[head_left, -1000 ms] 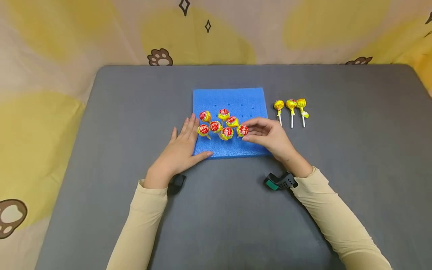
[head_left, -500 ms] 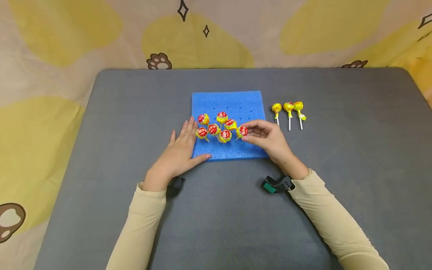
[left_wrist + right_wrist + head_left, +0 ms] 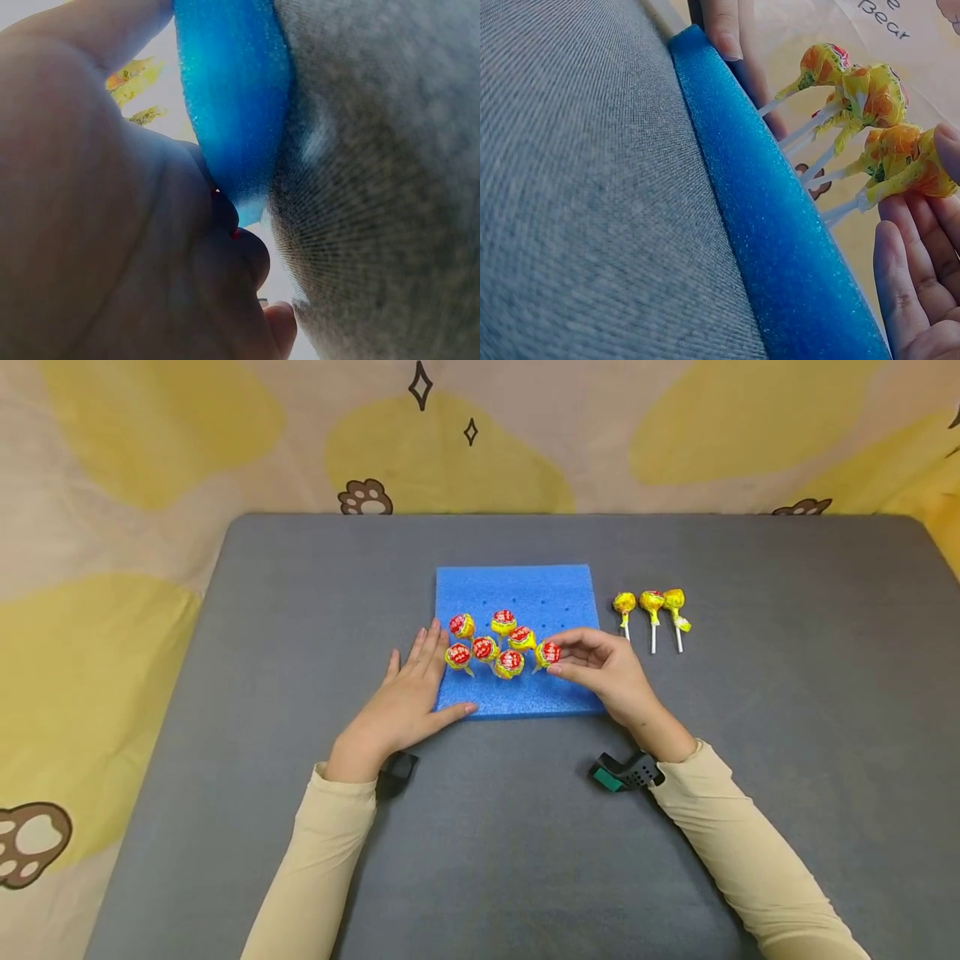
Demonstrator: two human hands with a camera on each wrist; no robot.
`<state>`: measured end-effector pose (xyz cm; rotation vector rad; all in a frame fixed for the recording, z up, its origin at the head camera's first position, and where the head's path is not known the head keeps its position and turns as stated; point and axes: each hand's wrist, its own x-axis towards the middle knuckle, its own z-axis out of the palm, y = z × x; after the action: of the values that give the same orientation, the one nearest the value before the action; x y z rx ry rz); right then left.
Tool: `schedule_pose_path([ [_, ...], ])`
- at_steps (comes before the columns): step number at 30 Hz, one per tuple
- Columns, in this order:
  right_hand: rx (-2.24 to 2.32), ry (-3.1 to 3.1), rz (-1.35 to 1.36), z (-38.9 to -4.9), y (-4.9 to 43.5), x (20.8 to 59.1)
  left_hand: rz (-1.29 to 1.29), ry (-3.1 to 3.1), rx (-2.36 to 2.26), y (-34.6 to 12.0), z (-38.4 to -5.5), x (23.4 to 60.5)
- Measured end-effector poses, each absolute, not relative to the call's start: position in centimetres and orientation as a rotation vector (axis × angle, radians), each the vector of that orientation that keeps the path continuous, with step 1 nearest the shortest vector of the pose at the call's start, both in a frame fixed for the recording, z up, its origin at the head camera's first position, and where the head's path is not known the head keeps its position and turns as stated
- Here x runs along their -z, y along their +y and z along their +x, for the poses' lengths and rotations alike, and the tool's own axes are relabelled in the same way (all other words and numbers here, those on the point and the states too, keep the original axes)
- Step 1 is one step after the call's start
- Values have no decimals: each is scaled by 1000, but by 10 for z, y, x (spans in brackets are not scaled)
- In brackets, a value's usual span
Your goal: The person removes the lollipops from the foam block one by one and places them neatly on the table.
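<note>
A blue foam board (image 3: 517, 697) with small holes lies on the grey table, and several yellow-and-red wrapped lollipops (image 3: 509, 663) stand in its left and middle part. My right hand (image 3: 611, 677) pinches the head of the rightmost lollipop (image 3: 547, 653) between thumb and fingers. In the right wrist view that lollipop (image 3: 930, 176) has its white stick down at the foam. My left hand (image 3: 401, 697) lies along the board's left edge, fingers straight, thumb on the front edge. From the left wrist, the foam's edge (image 3: 232, 97) shows beside the palm.
Three lollipops (image 3: 652, 602) lie on the table to the right of the board, sticks toward me. A patterned yellow cloth (image 3: 495, 452) hangs behind the table's far edge. Black wrist cameras (image 3: 626, 771) sit below both wrists.
The head view shifts slightly. Both hands keep their places at the board, and the right hand still pinches the same lollipop.
</note>
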<state>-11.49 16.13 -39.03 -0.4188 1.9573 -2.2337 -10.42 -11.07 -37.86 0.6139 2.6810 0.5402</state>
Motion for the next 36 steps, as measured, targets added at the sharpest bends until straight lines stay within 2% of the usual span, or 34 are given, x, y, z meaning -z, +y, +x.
schedule_pose_path([
  [36,2220,1965,-420,-116,162,390,611,2684,-540,-111,-104,377],
])
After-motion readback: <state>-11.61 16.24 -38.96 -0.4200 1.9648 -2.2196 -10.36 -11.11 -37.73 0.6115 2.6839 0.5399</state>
